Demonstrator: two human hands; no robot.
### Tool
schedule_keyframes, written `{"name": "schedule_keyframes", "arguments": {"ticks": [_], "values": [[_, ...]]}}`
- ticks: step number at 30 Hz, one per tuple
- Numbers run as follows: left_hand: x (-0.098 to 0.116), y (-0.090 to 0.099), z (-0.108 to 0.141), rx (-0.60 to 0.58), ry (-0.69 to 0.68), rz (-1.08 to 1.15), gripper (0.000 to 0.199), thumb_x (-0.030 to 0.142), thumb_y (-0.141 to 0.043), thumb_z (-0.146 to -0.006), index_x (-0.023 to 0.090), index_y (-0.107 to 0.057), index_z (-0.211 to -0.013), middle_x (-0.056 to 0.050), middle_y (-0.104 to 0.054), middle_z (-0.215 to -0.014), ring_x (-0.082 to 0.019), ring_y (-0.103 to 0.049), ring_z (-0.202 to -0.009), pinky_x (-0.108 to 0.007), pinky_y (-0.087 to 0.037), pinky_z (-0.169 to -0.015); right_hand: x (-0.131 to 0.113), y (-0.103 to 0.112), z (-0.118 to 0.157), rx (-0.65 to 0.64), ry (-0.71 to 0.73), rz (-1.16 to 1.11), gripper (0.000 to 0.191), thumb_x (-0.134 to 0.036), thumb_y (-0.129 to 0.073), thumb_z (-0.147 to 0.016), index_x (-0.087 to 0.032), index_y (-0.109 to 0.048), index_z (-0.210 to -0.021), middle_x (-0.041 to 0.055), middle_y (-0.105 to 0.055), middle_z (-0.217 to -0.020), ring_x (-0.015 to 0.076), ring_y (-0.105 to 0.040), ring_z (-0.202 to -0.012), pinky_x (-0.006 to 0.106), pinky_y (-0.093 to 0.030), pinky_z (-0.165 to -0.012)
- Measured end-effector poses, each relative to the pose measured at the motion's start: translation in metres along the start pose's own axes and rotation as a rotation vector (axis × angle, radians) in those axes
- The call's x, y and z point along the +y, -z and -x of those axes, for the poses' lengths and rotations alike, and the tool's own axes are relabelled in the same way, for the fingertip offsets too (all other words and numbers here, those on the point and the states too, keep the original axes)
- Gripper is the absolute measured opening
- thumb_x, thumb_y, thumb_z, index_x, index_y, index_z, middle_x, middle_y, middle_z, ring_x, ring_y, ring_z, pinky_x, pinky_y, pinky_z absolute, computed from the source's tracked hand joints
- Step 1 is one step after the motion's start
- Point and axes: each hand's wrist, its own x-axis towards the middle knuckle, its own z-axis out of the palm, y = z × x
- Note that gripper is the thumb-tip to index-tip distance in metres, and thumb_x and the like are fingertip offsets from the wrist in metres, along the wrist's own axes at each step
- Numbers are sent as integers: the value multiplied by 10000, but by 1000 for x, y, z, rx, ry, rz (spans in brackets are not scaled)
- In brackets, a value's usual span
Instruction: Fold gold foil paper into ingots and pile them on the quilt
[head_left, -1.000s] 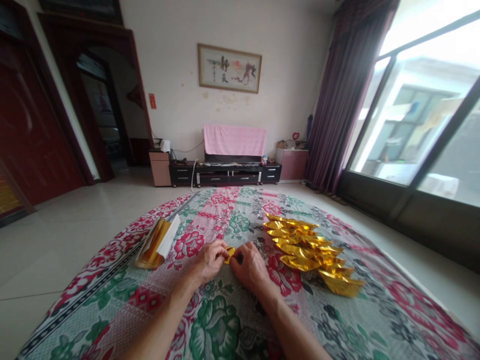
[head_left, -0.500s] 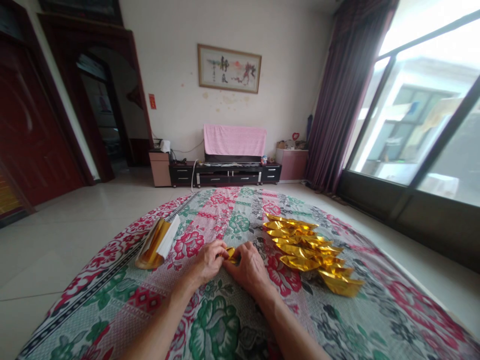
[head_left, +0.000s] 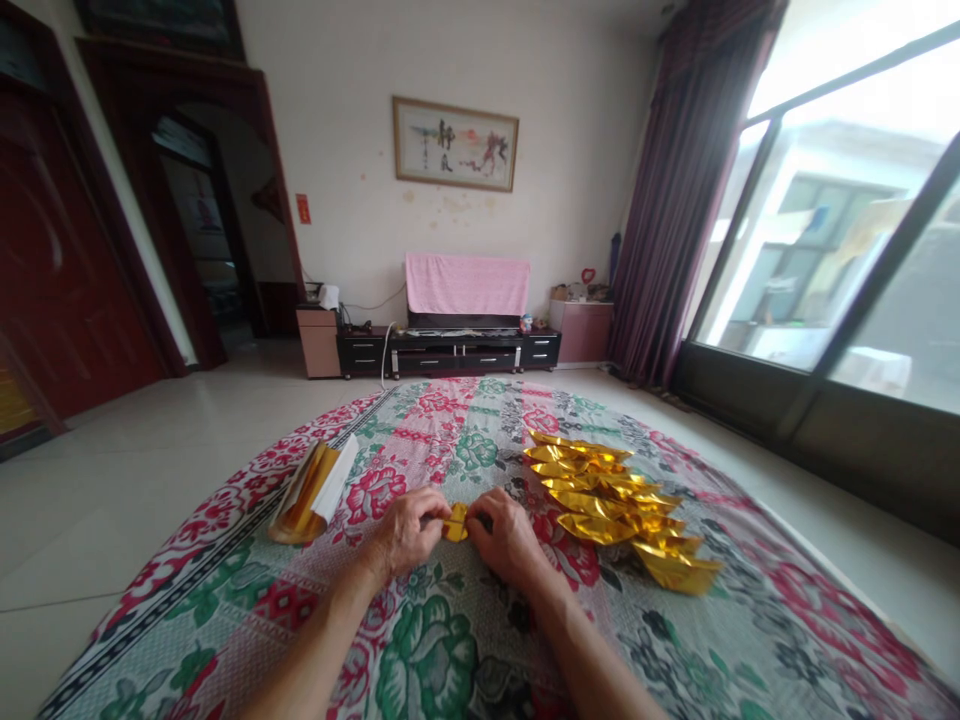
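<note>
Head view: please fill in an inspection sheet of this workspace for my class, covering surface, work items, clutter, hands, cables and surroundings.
Surface: floral cloth in red, green and grey, with some wrinkles.
Work items: small gold piece between the hands; folded gold pieces grouped to the right; curled gold-and-white sheets to the left.
Clutter: small objects, too small to name, on the low black cabinet.
Hands: left hand and right hand pinch opposite sides of the small gold piece.
Cables: white cable hanging in front of the cabinet.
Surroundings: pink cloth, framed picture, purple curtain.
</note>
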Motion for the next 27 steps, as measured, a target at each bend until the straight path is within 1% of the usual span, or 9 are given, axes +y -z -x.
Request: {"name": "schedule_keyframes", "arguments": {"ticks": [3,6,9,12,16,18,21,23,27], "values": [[1,4,1,-13,36,69,175,88,-490,-680,175,-624,-752,-29,-635,-805,-137,-586,-782,-229,-468,-754,1,-1,1,4,-4,16,108,-121,-528,-717,-182,-617,-732,14,-559,-765,127,-531,-745,211,-396,-691],[1,7,2,-50,86,150,152,131,-528,-683,171,-628,-790,-29,-647,-848,-134,-596,-790,-219,-475,-746,2,-1,1,2,7,19,118,-112,-525,-724,-182,-614,-757,18,-562,-792,131,-532,-773,215,-396,-706],[0,8,2,-77,130,193,200,114,-517,-671,173,-634,-822,-20,-654,-851,-130,-603,-800,-215,-477,-753,1,0,2,-13,32,20,126,-110,-516,-742,-181,-616,-770,22,-564,-809,133,-531,-804,217,-394,-723],[-2,6,2,-73,116,152,225,86,-508,-649,168,-643,-809,-17,-652,-831,-125,-597,-770,-215,-475,-737,0,1,2,-27,46,28,129,-108,-517,-751,-180,-618,-784,24,-566,-824,132,-530,-817,221,-393,-735],[-2,6,2,-78,92,125,176,152,-542,-682,169,-648,-822,-21,-649,-822,-126,-589,-750,-218,-477,-714,-1,1,2,-29,49,41,136,-106,-519,-760,-180,-622,-808,23,-567,-835,127,-530,-810,221,-392,-734],[-2,8,2,-102,93,141,205,142,-546,-669,173,-647,-845,-23,-652,-859,-133,-594,-793,-225,-480,-746,-1,1,2,-29,46,47,136,-111,-521,-764,-183,-624,-816,24,-566,-841,126,-531,-804,220,-393,-731],[-3,10,2,-124,75,140,294,61,-493,-627,174,-644,-852,-20,-651,-883,-138,-593,-849,-241,-474,-806,-1,1,3,-32,44,53,130,-119,-526,-767,-185,-625,-818,24,-565,-847,126,-532,-800,218,-394,-730],[-5,8,1,-110,63,116,294,54,-471,-640,176,-644,-844,-19,-649,-869,-136,-591,-840,-244,-472,-802,-2,2,3,-28,41,59,128,-118,-523,-769,-184,-623,-814,24,-564,-842,126,-531,-800,216,-392,-733],[-6,-1,-1,-44,52,41,195,109,-502,-701,186,-631,-825,-19,-636,-828,-133,-577,-775,-239,-467,-734,-3,2,3,-28,35,80,122,-123,-526,-770,-187,-615,-823,22,-561,-842,130,-526,-809,214,-386,-730]]}}
